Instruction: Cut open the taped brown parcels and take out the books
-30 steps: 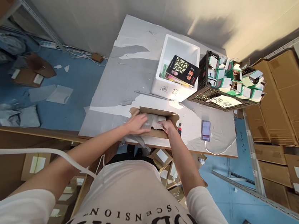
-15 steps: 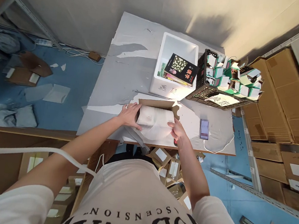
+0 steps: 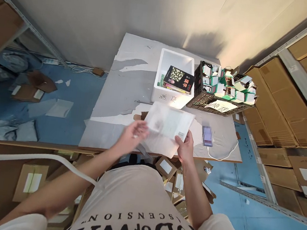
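A flat package in whitish, see-through wrapping [image 3: 169, 122], with a small barcode at its lower right corner, is held tilted above the table's near edge. My right hand [image 3: 185, 146] grips that corner, thumb on top. My left hand [image 3: 136, 131] is beside the package's left edge, blurred by motion, so its grip cannot be made out. Behind the package, a bit of brown cardboard box [image 3: 140, 115] shows; the rest is hidden. A white sheet hangs below the package, partly covered by it.
A white foam box [image 3: 169, 98] holding books [image 3: 179, 79] stands on the table [image 3: 101, 135], beside a black crate [image 3: 199, 98] packed with green-and-white cartons. A phone [image 3: 207, 136] with a white cable lies at the right. Cardboard boxes [image 3: 166, 166] sit below the table edge.
The wrapped package has come up out of the cardboard box and is now tilted in my right hand. My left hand has let go of the box's left side. The view has shifted slightly.
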`<state>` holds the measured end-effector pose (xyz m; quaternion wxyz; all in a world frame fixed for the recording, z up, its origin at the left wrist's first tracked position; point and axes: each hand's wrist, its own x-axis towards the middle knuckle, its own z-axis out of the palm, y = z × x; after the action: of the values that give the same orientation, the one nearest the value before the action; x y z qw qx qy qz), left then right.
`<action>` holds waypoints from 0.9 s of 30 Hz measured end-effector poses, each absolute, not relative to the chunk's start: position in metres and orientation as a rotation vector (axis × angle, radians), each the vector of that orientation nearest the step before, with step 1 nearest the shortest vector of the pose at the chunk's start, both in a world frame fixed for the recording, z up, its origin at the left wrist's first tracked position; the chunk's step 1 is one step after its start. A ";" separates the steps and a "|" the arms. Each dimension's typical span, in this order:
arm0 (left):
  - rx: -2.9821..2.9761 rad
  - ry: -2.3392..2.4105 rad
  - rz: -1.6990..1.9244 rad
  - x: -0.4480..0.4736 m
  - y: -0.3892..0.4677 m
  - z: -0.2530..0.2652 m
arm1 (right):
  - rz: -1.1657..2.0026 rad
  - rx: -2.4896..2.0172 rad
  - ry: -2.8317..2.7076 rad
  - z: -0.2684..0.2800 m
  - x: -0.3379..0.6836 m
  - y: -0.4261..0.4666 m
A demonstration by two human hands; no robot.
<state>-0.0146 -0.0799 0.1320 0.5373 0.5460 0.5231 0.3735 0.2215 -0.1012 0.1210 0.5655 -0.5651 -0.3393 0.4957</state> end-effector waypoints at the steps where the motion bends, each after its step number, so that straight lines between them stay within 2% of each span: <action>1: 1.217 1.091 0.822 -0.004 -0.089 0.141 | 1.084 -1.341 -0.871 0.124 0.218 -0.103; 5: 0.858 0.818 0.731 0.022 -0.087 0.174 | 0.798 -1.343 -1.161 0.130 0.207 -0.109; 8: 0.756 0.772 0.809 0.020 -0.071 0.194 | 0.751 -1.314 -1.394 0.128 0.208 -0.114; 11: 0.751 0.847 0.829 0.010 -0.065 0.196 | 0.885 -1.283 -1.551 0.125 0.212 -0.120; 15: 0.710 0.964 0.898 -0.002 -0.069 0.174 | 1.115 -1.220 -1.555 0.130 0.208 -0.129; 22: 0.673 0.972 0.914 -0.022 -0.078 0.147 | 1.225 -1.277 -1.142 0.147 0.186 -0.118; 27: 0.650 1.135 1.015 -0.038 -0.079 0.133 | 1.404 -1.230 -1.215 0.142 0.173 -0.110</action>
<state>-0.0384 -0.0790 0.1327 0.6765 0.2891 0.5048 0.4516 0.1731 -0.1096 0.1422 0.4417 -0.4954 -0.4895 0.5656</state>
